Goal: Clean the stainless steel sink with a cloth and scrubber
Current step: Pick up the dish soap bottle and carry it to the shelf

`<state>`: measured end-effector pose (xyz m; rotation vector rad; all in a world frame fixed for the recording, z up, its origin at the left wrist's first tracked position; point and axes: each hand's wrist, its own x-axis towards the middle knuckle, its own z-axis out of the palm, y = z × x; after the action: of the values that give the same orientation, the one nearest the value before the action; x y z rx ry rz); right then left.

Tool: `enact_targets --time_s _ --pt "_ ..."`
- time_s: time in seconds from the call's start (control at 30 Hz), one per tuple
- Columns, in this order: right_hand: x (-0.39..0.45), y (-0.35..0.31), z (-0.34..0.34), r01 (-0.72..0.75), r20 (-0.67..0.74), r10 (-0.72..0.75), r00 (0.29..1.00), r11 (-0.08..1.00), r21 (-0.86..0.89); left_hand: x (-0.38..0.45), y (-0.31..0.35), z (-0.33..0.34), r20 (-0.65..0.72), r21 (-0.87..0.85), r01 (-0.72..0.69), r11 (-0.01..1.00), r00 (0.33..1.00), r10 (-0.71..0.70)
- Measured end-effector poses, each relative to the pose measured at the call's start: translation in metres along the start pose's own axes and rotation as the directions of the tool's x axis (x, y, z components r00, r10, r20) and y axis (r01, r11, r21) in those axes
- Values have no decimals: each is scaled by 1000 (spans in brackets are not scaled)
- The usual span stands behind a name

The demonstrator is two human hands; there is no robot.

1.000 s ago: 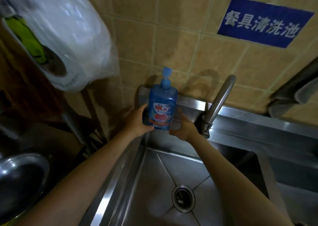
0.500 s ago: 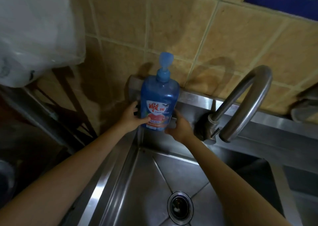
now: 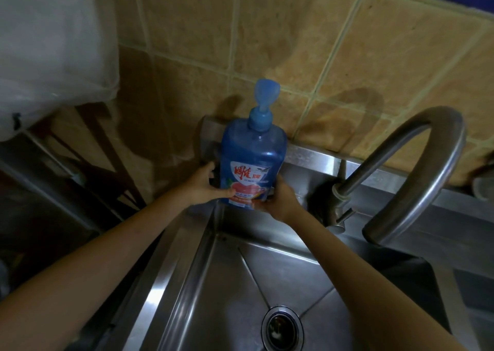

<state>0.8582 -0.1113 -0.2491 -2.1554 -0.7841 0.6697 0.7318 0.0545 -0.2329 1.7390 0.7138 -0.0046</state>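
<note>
Since a second ago the view has closed in on the back-left corner of the stainless steel sink [image 3: 267, 284], and both hands have stayed clasped on the translucent blue plastic pump bottle of dish soap [image 3: 252, 163] — the sign on the wall has slid almost out of sight at the top right.

The bottle stands upright at the rear ledge, close to the tan tiled wall [image 3: 307, 43], its pump head pointing up. The left hand [image 3: 204, 183] curls round the bottle's left side, thumb across the lower label; the right hand [image 3: 283, 199] wraps the lower right edge, fingers mostly hidden behind it. Whether the base rests on the ledge or is just lifted I cannot tell. Two hands on a tall, narrow bottle probably keeps it steady while it is handled at the corner — likely either fetched for soap or moved off steel that needs wiping.

The curved steel faucet [image 3: 417, 171] arches over the basin to the right, apart from the hands. The round drain [image 3: 282, 329] sits below in the basin floor. No cloth or scrubber shows, so scrubbing seems not yet begun. A white plastic bag [image 3: 50, 48] hangs at the upper left.
</note>
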Motion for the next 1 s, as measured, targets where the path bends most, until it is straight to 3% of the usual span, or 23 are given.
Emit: enact_targets --time_s 0.2,0.7,1.0 --pt "2 1 0 29 2 -29 1000 999 -36 2 0 6 24 -6 -34 999 999 34" --pt "-10 -4 3 108 -53 -101 993 982 153 -2 -5 8 11 19 -99 995 995 98" --pt "-23 -37 -12 74 -18 -72 997 989 125 -32 16 3 -8 -124 16 992 1000 -17"
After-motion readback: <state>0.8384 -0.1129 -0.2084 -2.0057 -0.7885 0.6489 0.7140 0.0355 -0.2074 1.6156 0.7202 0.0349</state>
